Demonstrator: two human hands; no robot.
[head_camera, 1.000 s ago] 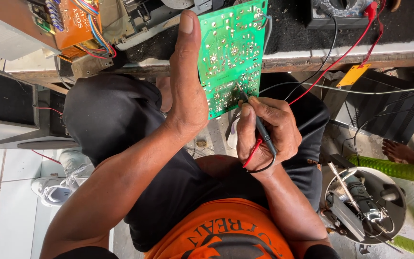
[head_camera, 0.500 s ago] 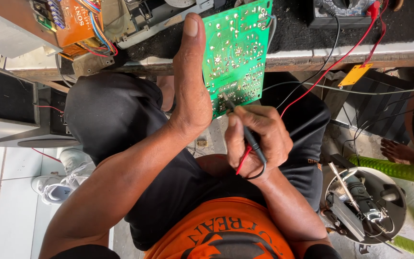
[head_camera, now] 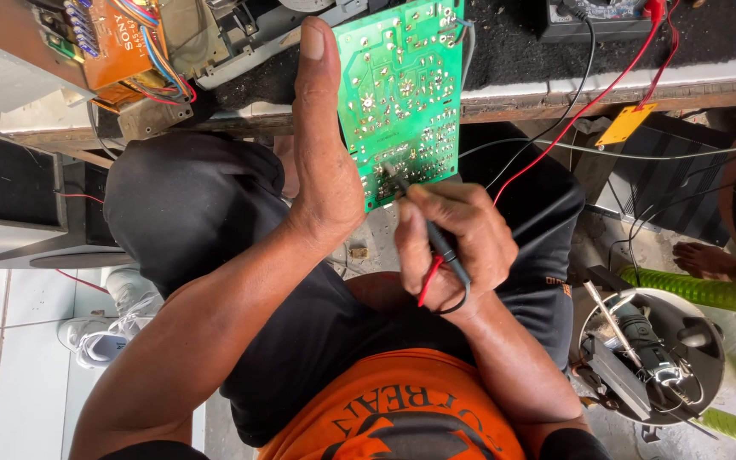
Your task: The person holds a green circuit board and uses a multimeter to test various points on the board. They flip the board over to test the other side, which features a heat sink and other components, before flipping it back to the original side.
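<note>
My left hand (head_camera: 325, 162) stretches flat toward twelve o'clock, thumb along the edge of the green circuit board (head_camera: 402, 94), steadying it upright over my lap. My right hand (head_camera: 453, 243), curled tight, pinches two slim probes (head_camera: 440, 247), black and red, tips touching the board's shiny solder dots at its lower edge.

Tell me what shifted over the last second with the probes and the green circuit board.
The right hand, gripping the black and red test probes, slid left along the lower edge of the green circuit board, from its lower right corner towards its lower left, tips now beside the left hand. Unchanged: the left hand holds the board's left edge upright, the probes stay gripped, and the leads run to the black meter on the bench.
</note>
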